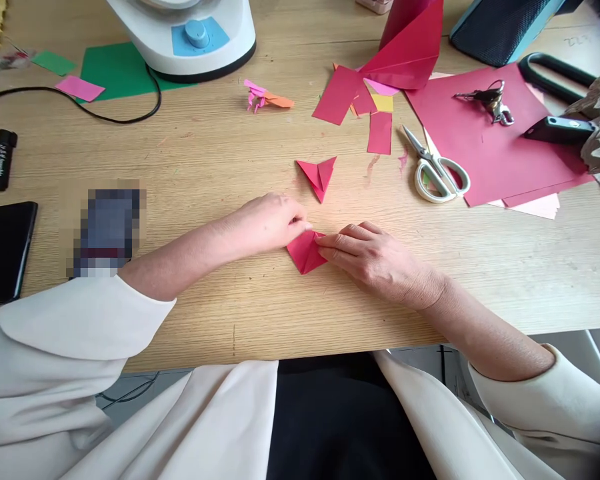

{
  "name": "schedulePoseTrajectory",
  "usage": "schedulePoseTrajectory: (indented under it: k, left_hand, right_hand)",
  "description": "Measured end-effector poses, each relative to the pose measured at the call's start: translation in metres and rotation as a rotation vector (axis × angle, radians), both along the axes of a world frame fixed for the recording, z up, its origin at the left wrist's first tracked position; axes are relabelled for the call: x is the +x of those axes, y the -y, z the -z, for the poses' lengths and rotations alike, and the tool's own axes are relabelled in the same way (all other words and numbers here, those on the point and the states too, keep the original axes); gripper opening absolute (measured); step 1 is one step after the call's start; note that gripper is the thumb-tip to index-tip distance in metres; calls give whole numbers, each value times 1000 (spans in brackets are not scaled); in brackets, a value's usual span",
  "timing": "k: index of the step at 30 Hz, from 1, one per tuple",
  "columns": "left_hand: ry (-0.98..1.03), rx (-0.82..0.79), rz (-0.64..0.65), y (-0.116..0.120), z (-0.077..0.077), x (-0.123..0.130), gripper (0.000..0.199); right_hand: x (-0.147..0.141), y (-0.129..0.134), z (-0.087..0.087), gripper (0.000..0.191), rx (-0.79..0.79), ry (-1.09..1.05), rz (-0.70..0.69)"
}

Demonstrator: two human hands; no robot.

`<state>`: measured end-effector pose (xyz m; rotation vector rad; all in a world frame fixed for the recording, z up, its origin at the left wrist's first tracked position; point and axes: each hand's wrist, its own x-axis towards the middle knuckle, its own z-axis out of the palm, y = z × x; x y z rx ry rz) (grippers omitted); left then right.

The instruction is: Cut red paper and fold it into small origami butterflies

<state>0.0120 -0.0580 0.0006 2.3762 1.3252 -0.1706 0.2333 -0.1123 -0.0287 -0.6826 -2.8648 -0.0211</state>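
A small folded piece of red paper (304, 257) lies on the table between my two hands, with creases running toward its near corner. My left hand (275, 221) is closed at the paper's far left edge, thumb and fingers pinched together over it. From the right, my right hand (370, 257) presses its bunched fingertips onto the paper's right side. The fingers cover the far and right edges of the sheet. Just beyond my hands sits another folded red paper piece (318, 177), shaped like a pointed triangle.
White-handled scissors (437, 170) and red sheets (480, 147) with keys (495, 103) lie at right. Red paper scraps (339, 97) and a pink-orange folded figure (265, 97) are farther back. A white appliance (190, 33), black marker (1, 160) and phone (6, 250) stand leftward.
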Motion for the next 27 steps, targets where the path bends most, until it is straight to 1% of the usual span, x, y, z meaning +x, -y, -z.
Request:
schedulePoseTrajectory:
  k: [5,9,11,14,18,20,23,27]
  left_hand:
    - [-14,-12,-13,-5,2,1,21]
    - [57,-1,-27,-4,4,-2,21]
    - [113,37,-67,-1,7,-6,17]
    - [206,69,-160,6,10,-14,8]
    - [310,64,-255,19,14,-20,12]
    - [346,69,-283,23,14,-21,11]
    - [373,59,-288,24,15,-21,7]
    - [410,43,-258,21,16,-23,3]
  right_hand:
    - [-1,4,2,32,-22,-17,29]
    - [-3,6,5,31,-35,-49,59]
    - [-4,6,6,31,-33,-66,64]
    - [-4,7,7,30,-34,-95,70]
    - [-4,7,9,30,-62,-108,70]
    - [-4,7,10,30,-70,-117,73]
    - [-4,8,11,29,-69,-127,74]
    - [-4,8,11,29,-86,-122,73]
